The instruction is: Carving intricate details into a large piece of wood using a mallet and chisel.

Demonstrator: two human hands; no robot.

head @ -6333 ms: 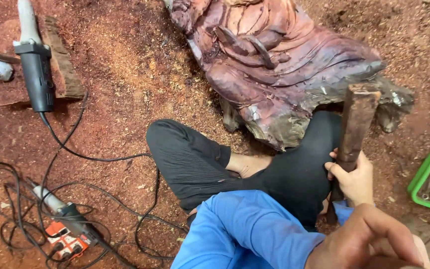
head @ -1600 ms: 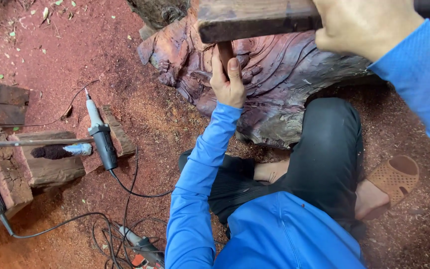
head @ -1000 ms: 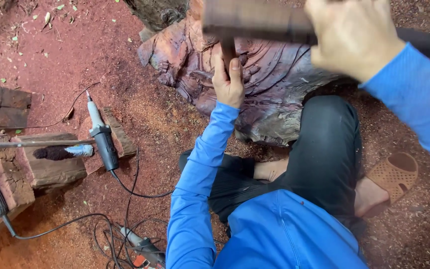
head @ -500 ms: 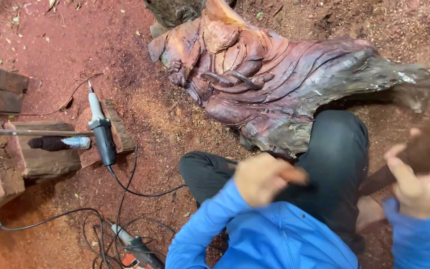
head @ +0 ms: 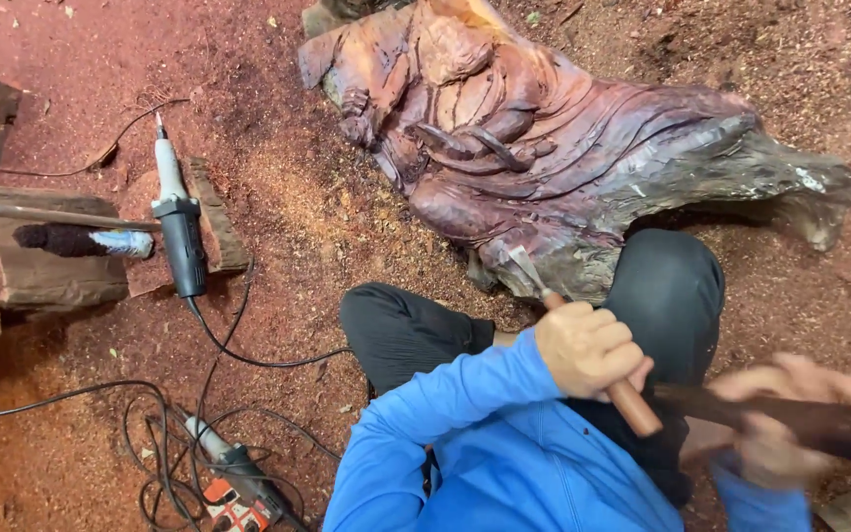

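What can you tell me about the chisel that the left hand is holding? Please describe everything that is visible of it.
The chisel has a round, reddish-brown wooden handle and a short grey metal blade. It lies tilted, blade pointing up and left toward the lower edge of the carved wood sculpture; whether the tip touches the wood is unclear. The left hand grips the handle in a fist, hiding its middle; the butt end sticks out below the hand. The right hand is blurred nearby, with a dark wooden mallet.

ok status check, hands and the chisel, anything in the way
Left hand gripping chisel, blade at the carved log's lower edge. Right hand blurred, on a wooden mallet. Nothing between blade and wood.
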